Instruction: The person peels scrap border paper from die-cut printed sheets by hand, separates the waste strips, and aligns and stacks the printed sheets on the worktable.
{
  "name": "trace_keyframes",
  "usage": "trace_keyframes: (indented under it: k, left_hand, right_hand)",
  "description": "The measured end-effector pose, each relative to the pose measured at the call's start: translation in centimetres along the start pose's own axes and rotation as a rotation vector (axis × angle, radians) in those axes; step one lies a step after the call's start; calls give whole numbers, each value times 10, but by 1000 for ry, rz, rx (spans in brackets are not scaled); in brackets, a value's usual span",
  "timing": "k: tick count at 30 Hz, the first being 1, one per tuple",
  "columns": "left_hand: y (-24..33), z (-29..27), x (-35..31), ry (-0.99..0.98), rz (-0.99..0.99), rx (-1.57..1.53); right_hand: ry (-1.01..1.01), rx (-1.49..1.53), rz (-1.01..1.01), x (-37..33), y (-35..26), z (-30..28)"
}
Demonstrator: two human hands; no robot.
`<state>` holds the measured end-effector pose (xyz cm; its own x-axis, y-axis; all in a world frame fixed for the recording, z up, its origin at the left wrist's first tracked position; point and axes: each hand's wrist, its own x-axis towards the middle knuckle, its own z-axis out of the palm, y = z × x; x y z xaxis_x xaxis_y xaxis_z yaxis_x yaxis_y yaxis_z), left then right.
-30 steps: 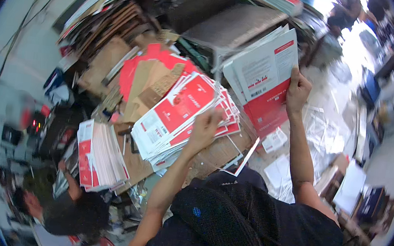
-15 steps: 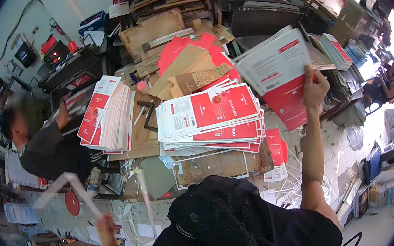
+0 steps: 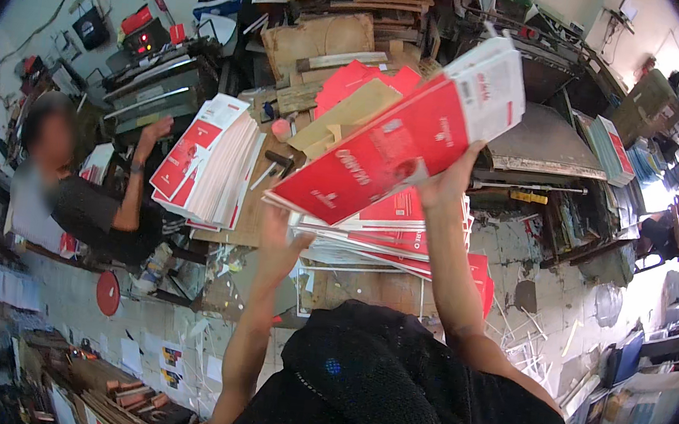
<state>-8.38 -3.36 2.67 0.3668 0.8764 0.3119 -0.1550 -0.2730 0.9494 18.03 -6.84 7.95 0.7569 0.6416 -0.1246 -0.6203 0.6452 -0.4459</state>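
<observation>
Half a second earlier the left hand (image 3: 278, 251) had been down low, away from the tabletop (image 3: 255, 190), with a pale strip; now it had come up to the lower left end of the red and white sheets (image 3: 372, 150), its thumb spread from the fingers, and no strip showed in it. Blur hid whether the fingers pressed on the sheets or only met their corner. The right hand (image 3: 449, 181) was closed on their lower edge near the white end, and they had swung inward, tilted, above the pile (image 3: 352, 249). That put both hands at the sheets, which probably made them easier to steady and square than a one-handed hold at the side. To the left, a narrow gap with a black handle (image 3: 280, 160) in it parted the pile from the tall stack (image 3: 210, 168); brown paper (image 3: 341, 120) lay close behind. The near strip of tabletop offered some room, with a few scraps about. On the right the tabletop ended near the pile, and the floor beyond held white offcuts (image 3: 534, 343).
</observation>
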Motion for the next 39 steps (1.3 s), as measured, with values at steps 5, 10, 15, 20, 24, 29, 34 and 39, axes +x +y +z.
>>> trace_keyframes:
  k: [5, 10, 15, 20, 24, 29, 34, 39]
  left_hand:
    - [20, 20, 46, 395, -51, -376]
    - [-5, -9, 71, 226, 177, -189]
    - [-106, -40, 63, -43, -22, 213]
    - [-117, -36, 60, 17, 81, 127]
    - [-117, -15, 77, 180, 42, 155]
    - [-141, -19, 86, 312, -48, 129]
    - [-139, -14, 87, 465, -91, 235]
    - [-145, -1, 99, 833, -218, 559]
  right_hand:
    - [-230, -238, -125, 18, 0, -45]
    - [-364, -1236, -579, 49, -89, -92]
    - [-573, -1211, 30, 59, -63, -138]
    - [-295, -1186, -222, 59, -48, -153]
    - [-3, -806, -283, 78, -20, -161]
    - [230, -299, -81, 84, -50, -181]
    - [342, -211, -144, 47, -116, -269]
    - [477, -343, -440, -8, -156, -431]
